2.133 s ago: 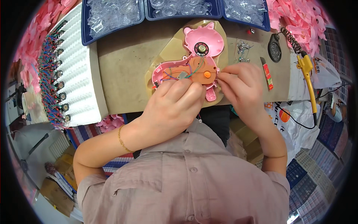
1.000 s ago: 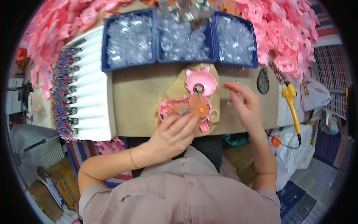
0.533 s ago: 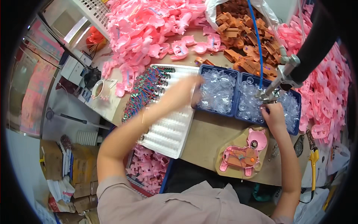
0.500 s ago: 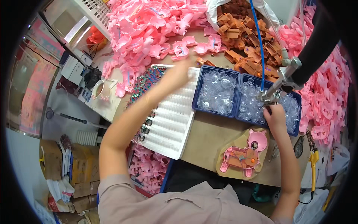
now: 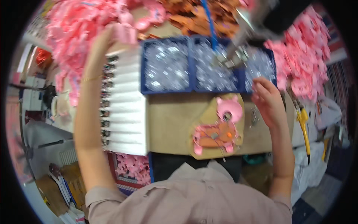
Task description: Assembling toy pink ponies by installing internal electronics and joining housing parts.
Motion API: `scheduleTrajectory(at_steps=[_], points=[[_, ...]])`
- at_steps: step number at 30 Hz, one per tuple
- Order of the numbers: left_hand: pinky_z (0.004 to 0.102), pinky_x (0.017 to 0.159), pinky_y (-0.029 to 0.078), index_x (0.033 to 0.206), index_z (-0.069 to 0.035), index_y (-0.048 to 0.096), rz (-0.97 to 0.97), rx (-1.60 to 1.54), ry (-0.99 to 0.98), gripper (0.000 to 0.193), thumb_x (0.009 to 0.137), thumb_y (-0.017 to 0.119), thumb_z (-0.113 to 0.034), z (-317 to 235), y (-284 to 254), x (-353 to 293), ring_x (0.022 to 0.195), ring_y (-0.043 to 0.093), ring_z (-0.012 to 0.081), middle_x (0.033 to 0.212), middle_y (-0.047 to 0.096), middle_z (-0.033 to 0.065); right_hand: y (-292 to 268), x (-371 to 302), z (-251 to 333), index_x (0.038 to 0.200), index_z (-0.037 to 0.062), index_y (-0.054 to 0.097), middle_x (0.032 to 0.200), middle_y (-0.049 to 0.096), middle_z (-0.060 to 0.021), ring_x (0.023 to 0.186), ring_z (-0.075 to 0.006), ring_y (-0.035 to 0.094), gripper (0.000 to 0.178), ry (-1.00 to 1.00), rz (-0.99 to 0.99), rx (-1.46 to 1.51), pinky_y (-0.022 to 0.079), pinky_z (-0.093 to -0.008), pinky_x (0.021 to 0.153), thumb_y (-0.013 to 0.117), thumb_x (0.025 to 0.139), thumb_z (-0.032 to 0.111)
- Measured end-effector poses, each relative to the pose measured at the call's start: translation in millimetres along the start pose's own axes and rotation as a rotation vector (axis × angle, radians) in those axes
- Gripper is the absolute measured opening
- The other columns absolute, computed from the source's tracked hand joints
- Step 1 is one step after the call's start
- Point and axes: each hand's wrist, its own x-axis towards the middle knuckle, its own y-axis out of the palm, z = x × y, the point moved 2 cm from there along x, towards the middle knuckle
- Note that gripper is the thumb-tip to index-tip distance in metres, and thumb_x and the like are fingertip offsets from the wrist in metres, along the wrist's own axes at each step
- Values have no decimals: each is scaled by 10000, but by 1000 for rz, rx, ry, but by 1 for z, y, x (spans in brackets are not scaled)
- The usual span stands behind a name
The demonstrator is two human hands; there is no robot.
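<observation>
The left hand (image 5: 105, 36) blurred beside a moulded pink plastic part (image 5: 126, 34); its grip could not be told. The right hand (image 5: 267, 100) was released, fingers loosely curled. A smooth, animal-shaped pink shell (image 5: 232, 106) lay on an angular tan block (image 5: 209, 116) on the counter (image 5: 169, 125).

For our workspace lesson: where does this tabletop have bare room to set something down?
Widest: the tabletop between white tray and tan board, in front of the blue bins. Smaller: between board and right forearm. Crowded: the far side, heaped with pink parts and orange parts.
</observation>
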Motion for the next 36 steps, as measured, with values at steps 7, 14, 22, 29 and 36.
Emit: scheduleTrajectory(at_steps=[7,14,22,29,36], points=[[346,972,452,1321,35,440,-38,-101,154,515,1002,377,-365,-94,33,-196,1226,496,248,1350,473,166,4,-87,-13,1132,5,571,955,623,-11,824,-67,574,308,73,23,-399,445,-184,732,651,838,51],[405,999,458,1297,66,439,-254,-7,83,588,987,355,-427,-88,91,-282,1146,557,265,1218,552,157,25,-121,-31,965,4,626,841,580,-72,762,-201,573,248,-307,-107,-979,453,-306,690,716,741,64],[413,943,461,1132,49,566,25,351,242,384,871,634,-225,-79,80,-335,1094,577,317,1143,598,187,31,-123,-35,1028,17,630,922,595,-80,801,-240,577,342,-466,-15,-1497,443,-342,732,729,740,171],[401,904,481,1087,-104,674,457,856,944,396,692,694,-130,-94,131,-310,1063,582,313,1149,609,174,77,-89,29,1241,-29,519,1120,620,-96,1013,-151,597,518,-142,220,-322,483,-293,844,688,800,184],[304,863,435,1342,53,391,407,322,-305,698,789,690,-249,-100,114,-303,938,582,201,1058,597,104,99,-89,42,1094,-22,619,956,665,-51,818,-109,628,308,-347,66,-456,493,-253,731,625,793,45]])
